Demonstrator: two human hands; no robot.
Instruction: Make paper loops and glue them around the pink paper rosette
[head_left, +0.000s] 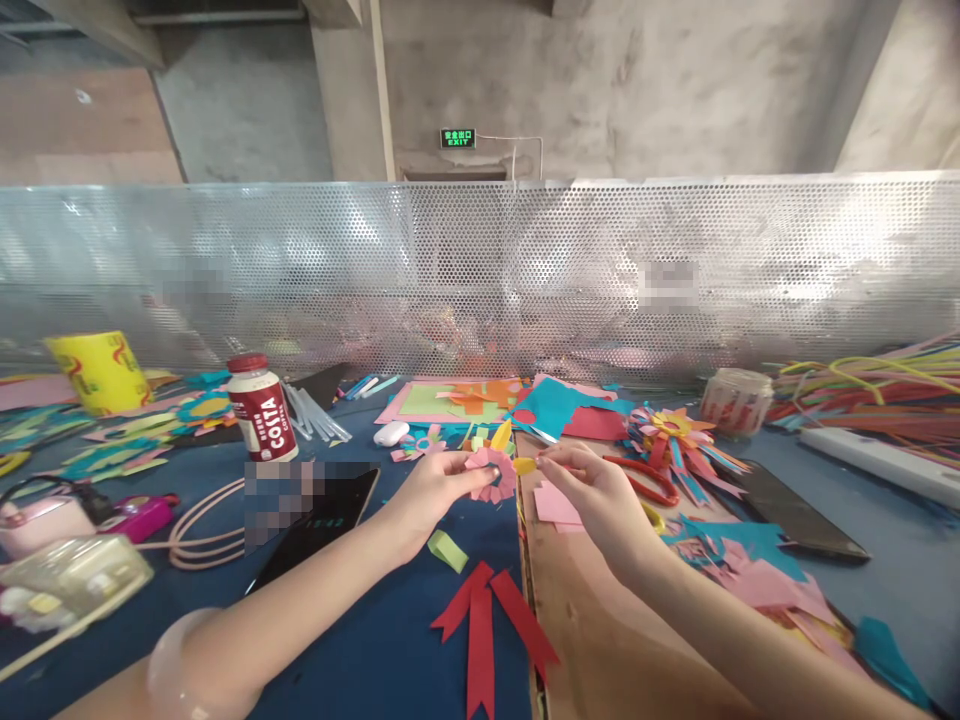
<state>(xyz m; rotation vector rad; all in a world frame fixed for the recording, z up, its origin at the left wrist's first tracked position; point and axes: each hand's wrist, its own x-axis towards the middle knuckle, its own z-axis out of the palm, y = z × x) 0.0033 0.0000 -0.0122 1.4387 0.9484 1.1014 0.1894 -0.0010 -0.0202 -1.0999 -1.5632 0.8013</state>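
Observation:
My left hand pinches a pink folded paper flower above the blue table. My right hand pinches a small yellow paper piece right beside the flower, almost touching it. Under my right forearm lies a brown cardboard board with pink paper scraps on it. Red paper strips lie below my hands.
A Costa coffee bottle stands left. A dark phone and pink cable lie near my left arm. Red scissors, a finished paper flower, another phone, coloured paper sheets and a perforated metal screen surround them.

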